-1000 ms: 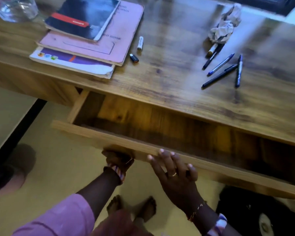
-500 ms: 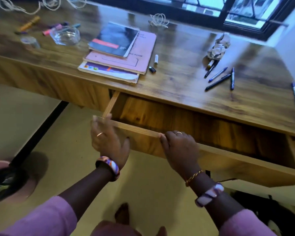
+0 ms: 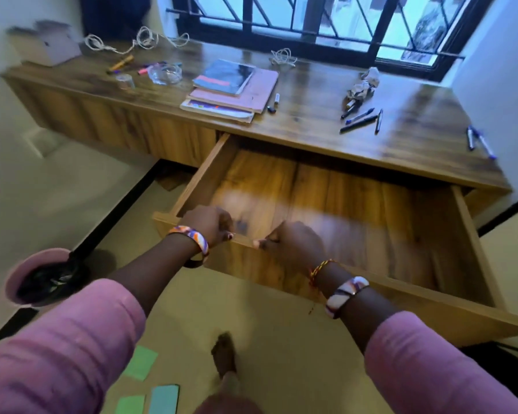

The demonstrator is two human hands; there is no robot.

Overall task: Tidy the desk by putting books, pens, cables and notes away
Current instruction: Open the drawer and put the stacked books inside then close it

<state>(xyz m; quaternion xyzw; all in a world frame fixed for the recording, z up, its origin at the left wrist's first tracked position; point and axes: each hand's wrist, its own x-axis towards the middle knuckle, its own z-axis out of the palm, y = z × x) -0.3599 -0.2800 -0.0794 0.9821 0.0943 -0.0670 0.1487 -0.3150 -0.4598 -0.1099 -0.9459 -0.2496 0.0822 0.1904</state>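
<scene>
Drawer (image 3: pixel 326 201) juts open from the desk (image 3: pixel 311 94); left hand (image 3: pixel 208 224) and right hand (image 3: pixel 293 245) curl fingers over its front edge, stacked books (image 3: pixel 231 91) at twelve o'clock.

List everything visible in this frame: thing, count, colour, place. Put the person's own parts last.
desk: one, brown wood, under the window
drawer: one, wood, pulled out, inside bare
books: one stack, pink and dark covers, desk centre
pens: several, dark, right of the books; two more at the right edge
crumpled paper: one, pale, behind the pens
cables: white, back left; one coil near the window
glass dish: one, clear, left of the books
box: one, pale, desk's left end
sticky notes: three, green and blue, floor
bin: one, pink, floor left
left hand, right hand: both grip the drawer's front edge
</scene>
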